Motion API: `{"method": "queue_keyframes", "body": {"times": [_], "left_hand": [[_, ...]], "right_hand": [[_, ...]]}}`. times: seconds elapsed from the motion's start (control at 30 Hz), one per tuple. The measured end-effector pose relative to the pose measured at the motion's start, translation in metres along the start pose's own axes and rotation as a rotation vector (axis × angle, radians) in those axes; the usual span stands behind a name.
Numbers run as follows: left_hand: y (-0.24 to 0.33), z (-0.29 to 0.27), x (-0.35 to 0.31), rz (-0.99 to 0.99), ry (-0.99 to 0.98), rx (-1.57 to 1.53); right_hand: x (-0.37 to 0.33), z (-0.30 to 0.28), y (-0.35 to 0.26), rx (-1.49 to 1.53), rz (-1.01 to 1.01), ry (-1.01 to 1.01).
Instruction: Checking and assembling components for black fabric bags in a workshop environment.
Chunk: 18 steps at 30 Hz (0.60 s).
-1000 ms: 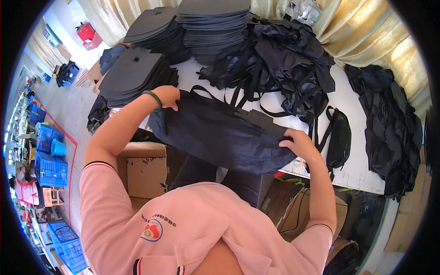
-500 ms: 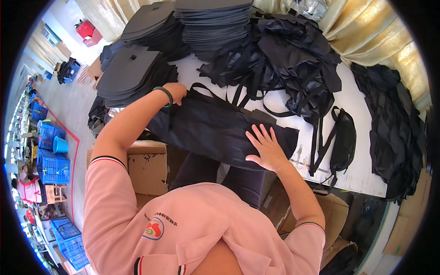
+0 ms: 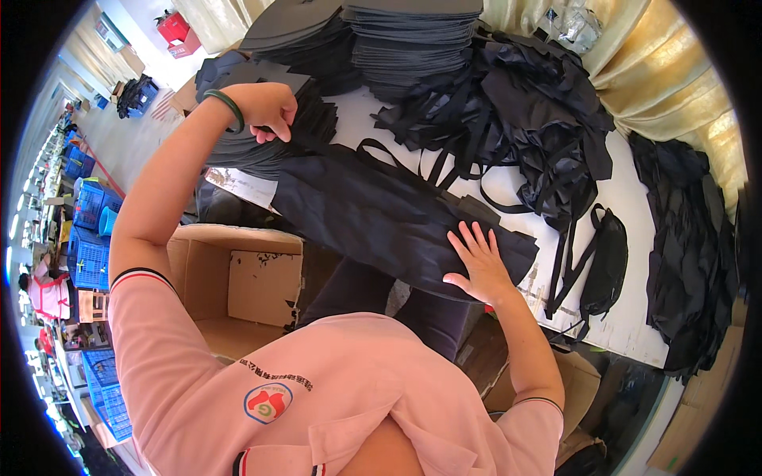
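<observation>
While the right hand (image 3: 482, 274) lies spread on a long piece of thin black cloth (image 3: 361, 206), the left hand (image 3: 266, 107) curls at its far left corner

Broad and roughly rectangular, the cloth lies slantwise along the near side of a white-topped table (image 3: 623, 181), softly wrinkled, faintly shiny, its right end uneven and layered. The right fingers are fanned flat there, gripping nothing; the left fingers bend inward, thumb close to them. Whether they have hold of the cloth's edge I cannot tell, dark lying against dark.

The cloth hides the middle of the table's front edge. Bare white top shows most at the right, less between black straps (image 3: 559, 266) and least at the left corner. A heap of crumpled black fabric (image 3: 540, 103) and stacks of flat dark grey boards (image 3: 417, 47) crowd the far side.

Below the table's left corner stands an open brown cardboard box (image 3: 202, 278), a dark-marked inner panel showing; a second cardboard box (image 3: 579, 381), partly hidden, sits lower right. Far left are blue plastic crates (image 3: 87, 262) and a light-blue bucket (image 3: 109, 221), their contents too small to make out.
</observation>
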<state>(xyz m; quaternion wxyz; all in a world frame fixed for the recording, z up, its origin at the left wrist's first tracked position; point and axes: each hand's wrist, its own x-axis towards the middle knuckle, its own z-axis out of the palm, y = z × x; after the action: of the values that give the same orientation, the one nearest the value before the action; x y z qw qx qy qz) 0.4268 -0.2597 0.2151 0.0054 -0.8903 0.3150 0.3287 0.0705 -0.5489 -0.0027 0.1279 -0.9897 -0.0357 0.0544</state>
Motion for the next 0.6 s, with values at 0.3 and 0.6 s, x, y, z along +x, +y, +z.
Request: {"method": "queue_keyframes", "body": {"times": [0.3, 0.6], "left_hand": [[0.065, 0.054, -0.034, 0.452, 0.312, -0.321], [-0.020, 0.067, -0.028, 0.479, 1.044, -0.038]], "right_hand": [[0.072, -0.099, -0.074, 0.774, -0.085, 0.487], [0.130, -0.079, -0.089, 1.361, -0.044, 0.368]]}}
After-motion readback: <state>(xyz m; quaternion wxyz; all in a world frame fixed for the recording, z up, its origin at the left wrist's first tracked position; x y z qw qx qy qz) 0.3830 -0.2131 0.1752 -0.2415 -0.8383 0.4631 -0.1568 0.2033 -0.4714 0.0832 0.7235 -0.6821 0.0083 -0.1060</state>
